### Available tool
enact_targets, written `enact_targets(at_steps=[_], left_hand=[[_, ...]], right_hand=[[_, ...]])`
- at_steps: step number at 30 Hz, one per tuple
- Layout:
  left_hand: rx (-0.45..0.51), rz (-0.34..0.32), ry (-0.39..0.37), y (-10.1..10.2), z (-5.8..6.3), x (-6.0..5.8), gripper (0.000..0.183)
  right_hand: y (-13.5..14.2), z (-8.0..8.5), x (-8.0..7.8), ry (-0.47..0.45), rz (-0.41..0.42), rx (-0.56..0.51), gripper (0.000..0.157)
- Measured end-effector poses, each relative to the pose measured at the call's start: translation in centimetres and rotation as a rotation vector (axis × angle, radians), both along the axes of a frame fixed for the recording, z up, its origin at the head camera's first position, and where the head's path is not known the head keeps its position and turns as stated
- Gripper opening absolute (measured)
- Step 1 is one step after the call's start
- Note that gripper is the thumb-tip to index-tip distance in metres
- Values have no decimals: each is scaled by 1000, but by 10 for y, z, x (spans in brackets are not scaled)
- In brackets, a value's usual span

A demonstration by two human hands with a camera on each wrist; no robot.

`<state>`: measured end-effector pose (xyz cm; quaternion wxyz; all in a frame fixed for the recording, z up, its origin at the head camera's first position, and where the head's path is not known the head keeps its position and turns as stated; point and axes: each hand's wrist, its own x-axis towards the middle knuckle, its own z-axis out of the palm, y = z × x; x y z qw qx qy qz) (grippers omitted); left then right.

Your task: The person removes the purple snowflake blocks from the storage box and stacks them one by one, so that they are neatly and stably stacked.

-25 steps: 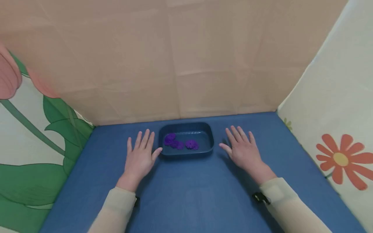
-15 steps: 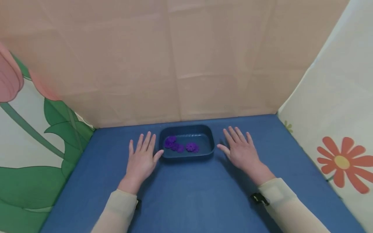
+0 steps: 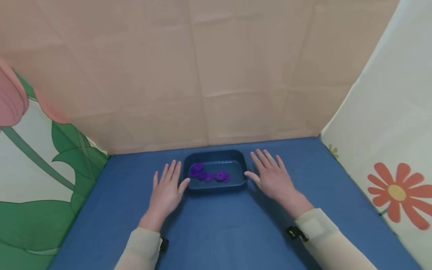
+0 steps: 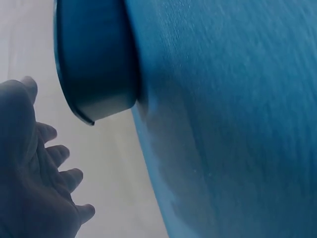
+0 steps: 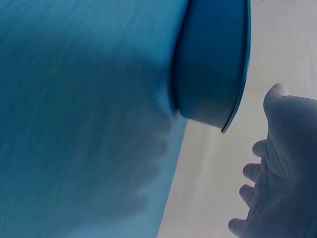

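A dark blue rectangular tray (image 3: 216, 189) with rounded corners stands near the back of the blue table. Inside it lie several small purple flower-shaped pieces (image 3: 221, 176), most of them bunched toward its left side. My left hand (image 3: 167, 197) hovers palm down at the tray's left, fingers spread and thumb tip at the near left corner. On the other side my right hand (image 3: 273, 182) is held palm down with its fingers extended, its thumb close to the tray's right rim. Neither hand holds anything. Both wrist views show the tray's outer wall (image 4: 94, 59) beside the hand.
The blue table surface (image 3: 216, 232) runs up to a beige cloth wall (image 3: 209, 75) behind the tray. A tulip-and-leaf patterned cloth (image 3: 37, 161) borders the left, and a white cloth with an orange flower (image 3: 396, 193) borders the right.
My right hand has moved left, closer to the tray. The left hand has shifted slightly right, and the whole head view has tilted up a little. The purple pieces stay in place.
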<state>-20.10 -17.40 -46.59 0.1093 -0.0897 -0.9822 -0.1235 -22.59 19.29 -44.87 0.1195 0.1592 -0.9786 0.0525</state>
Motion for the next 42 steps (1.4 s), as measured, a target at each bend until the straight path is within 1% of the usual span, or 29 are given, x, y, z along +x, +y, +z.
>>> enact_targets(at_steps=[3,9,17,25,33,39,42], left_hand=[[47,-5,-8,1,-3,-1,74],[144,-5,-54,5,-6,-3,72],[224,-9,-95,11,-11,-7,72],[298,-4,-82,14,-15,-9,70],[377,-10,-118,16,-19,-13,74],[390,-8,-127,14,-20,-13,77],[408,-11,-132,14,-21,-13,77]], right_hand=[[-7,3,1,-9,26,-4,80],[-26,5,1,-5,95,-17,77],[-47,-2,-6,16,184,-47,78],[-65,-3,-17,28,265,-74,76],[-75,-5,-26,-30,283,-147,78],[-81,-3,-28,-88,288,-168,78],[-83,-4,-29,-123,276,-175,79]])
